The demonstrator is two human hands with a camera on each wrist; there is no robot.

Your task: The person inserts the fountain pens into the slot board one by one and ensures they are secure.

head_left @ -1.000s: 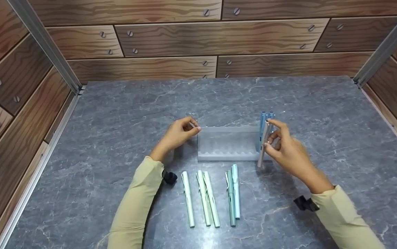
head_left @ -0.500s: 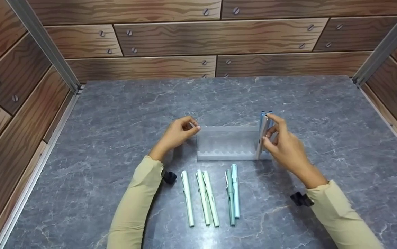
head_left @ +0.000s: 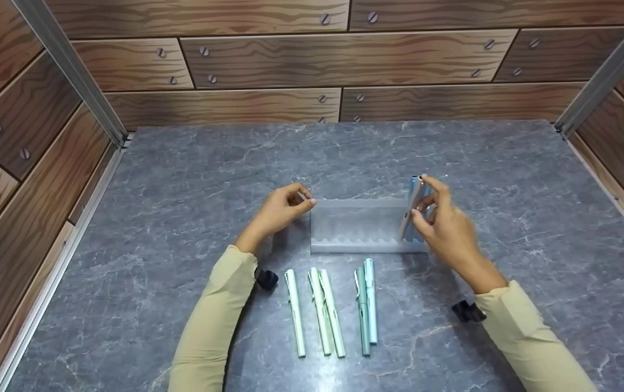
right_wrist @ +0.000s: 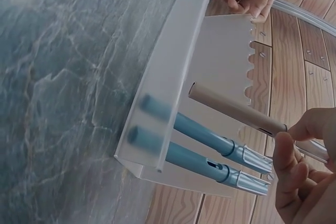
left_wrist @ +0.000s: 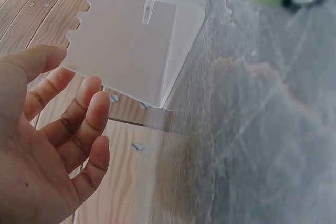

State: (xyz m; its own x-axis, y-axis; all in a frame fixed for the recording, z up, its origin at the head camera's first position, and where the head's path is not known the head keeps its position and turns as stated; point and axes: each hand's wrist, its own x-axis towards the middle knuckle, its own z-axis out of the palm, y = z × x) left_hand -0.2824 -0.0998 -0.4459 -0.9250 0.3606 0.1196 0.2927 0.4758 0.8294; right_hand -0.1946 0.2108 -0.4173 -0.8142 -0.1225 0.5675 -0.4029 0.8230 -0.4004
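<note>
A frosted clear pen rack [head_left: 358,226] with notched edges stands on the table. Two blue pens [right_wrist: 202,169] stand upright in slots at its right end. My right hand [head_left: 450,228] pinches a greyish-beige pen [right_wrist: 236,108] near its clip end, beside the blue pens. The pen leans, and its lower end is over the rack, behind the front edge in the head view. My left hand [head_left: 284,209] pinches the rack's upper left corner between thumb and index finger; its other fingers [left_wrist: 92,114] curl loosely.
In front of the rack lie three pale green pens [head_left: 295,316], a teal pen [head_left: 363,316] and a light blue pen [head_left: 370,305]. Wood-patterned walls [head_left: 268,60] enclose the grey marbled table [head_left: 181,228] at the back and sides.
My right hand has moved up and slightly left with the greyish-beige pen. The pen's lower end has gone from in front of the rack to over it. My left hand stays at the corner.
</note>
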